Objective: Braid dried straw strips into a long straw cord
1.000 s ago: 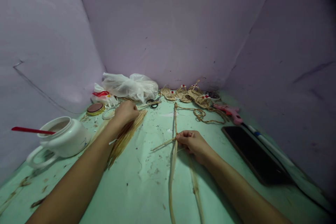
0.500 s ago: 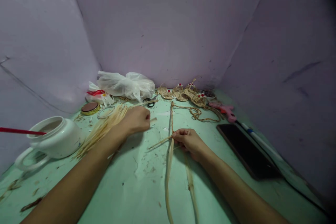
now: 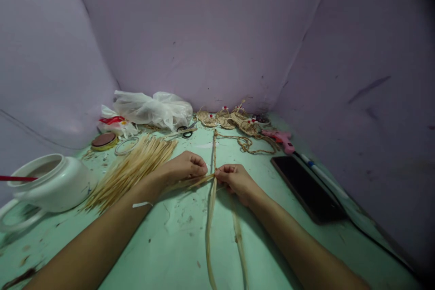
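A thin braid (image 3: 214,152) of tan plant fibre runs straight down the middle of the table. My right hand (image 3: 236,181) pinches its lower end between thumb and fingers. Loose pale strands (image 3: 211,217) hang from that point toward me, and another passes below the right hand. My left hand (image 3: 186,166) is closed just left of the braid, its fingertips together at a flat straw strip (image 3: 195,182) that reaches across to the pinched spot. Part of the strip lies hidden under the left hand. A bundle of straw strips (image 3: 136,167) lies beside my left forearm.
At left stands a white mug (image 3: 64,186) with a red stick. Behind are a plastic bag (image 3: 156,111), a round tin (image 3: 104,141), scissors (image 3: 185,132) and woven pieces with red beads (image 3: 226,119). To the right lie a pink glue gun (image 3: 282,139), its cord and a phone (image 3: 307,188).
My left hand has come down and closer to the braid from the straw bundle, bringing a strip to it. The right hand keeps its pinch. The whole view has shifted slightly.
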The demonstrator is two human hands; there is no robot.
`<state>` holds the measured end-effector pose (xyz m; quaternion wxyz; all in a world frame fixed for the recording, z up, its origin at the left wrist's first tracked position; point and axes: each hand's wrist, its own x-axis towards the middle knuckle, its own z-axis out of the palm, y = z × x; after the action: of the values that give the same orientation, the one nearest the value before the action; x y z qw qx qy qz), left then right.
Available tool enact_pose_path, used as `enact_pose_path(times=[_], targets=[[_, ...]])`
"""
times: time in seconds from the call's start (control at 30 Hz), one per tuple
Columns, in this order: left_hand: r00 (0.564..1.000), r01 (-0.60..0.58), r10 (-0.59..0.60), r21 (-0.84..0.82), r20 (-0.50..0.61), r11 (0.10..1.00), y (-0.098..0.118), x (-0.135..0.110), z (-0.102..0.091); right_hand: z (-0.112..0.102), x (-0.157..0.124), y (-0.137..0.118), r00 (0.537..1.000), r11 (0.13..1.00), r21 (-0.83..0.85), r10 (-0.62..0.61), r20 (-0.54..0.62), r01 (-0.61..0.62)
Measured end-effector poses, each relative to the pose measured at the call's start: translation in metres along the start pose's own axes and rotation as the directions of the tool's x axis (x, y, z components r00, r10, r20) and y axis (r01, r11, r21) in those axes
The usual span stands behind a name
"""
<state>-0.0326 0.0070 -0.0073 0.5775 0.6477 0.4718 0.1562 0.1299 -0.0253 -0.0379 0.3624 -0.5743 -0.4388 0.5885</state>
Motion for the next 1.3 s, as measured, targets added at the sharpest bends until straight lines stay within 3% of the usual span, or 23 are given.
enact_pose_path(times=[0.1, 0.2, 0.4, 0.77, 0.83, 0.93, 1.0, 1.13, 1.23, 1.3], targets=[[0.991, 0.128, -0.136, -0.209, -0.022, 0.969, -0.001, 0.002, 0.005, 0.000, -0.001, -0.001, 1.000, 1.000, 0.016, -0.005, 0.001, 0.005], [0.982, 0.181, -0.187, -0.272, 0.005, 0.945, -0.003, 0.003, 0.010, 0.001, -0.001, -0.001, 1.000, 1.000, 0.014, -0.008, 0.004, 0.007], [0.965, 0.236, -0.257, -0.259, -0.051, 0.937, -0.003, 0.005, 0.020, 0.001, 0.001, 0.001, 1.000, 1.000, -0.004, -0.018, -0.014, 0.018], [0.950, 0.267, -0.267, -0.023, -0.164, 0.963, 0.006, 0.011, 0.023, 0.001, 0.000, 0.001, 0.999, 0.999, 0.005, -0.041, -0.001, 0.041], [0.936, 0.332, -0.341, -0.104, -0.091, 0.938, 0.007, 0.016, 0.022, 0.001, 0.001, 0.002, 0.999, 0.999, -0.008, -0.048, -0.003, 0.048], [0.872, 0.489, -0.480, -0.266, 0.102, 0.831, 0.006, 0.023, 0.022, 0.000, 0.002, 0.003, 0.999, 0.999, 0.003, -0.050, 0.004, 0.050], [0.845, 0.531, -0.513, -0.343, 0.150, 0.775, 0.006, 0.025, 0.024, 0.000, 0.003, 0.004, 0.999, 0.998, 0.023, -0.050, 0.006, 0.050], [0.863, 0.493, -0.495, -0.377, 0.098, 0.784, 0.012, 0.021, 0.028, 0.000, 0.004, 0.007, 0.999, 0.997, 0.055, -0.050, -0.006, 0.051], [0.873, 0.480, -0.488, -0.226, 0.020, 0.848, 0.016, 0.017, 0.031, -0.002, 0.003, 0.006, 0.999, 0.995, 0.086, -0.043, 0.006, 0.043], [0.890, 0.435, -0.441, -0.071, -0.117, 0.898, 0.018, 0.014, 0.032, -0.003, 0.003, 0.004, 0.999, 0.991, 0.129, -0.040, 0.025, 0.036]])
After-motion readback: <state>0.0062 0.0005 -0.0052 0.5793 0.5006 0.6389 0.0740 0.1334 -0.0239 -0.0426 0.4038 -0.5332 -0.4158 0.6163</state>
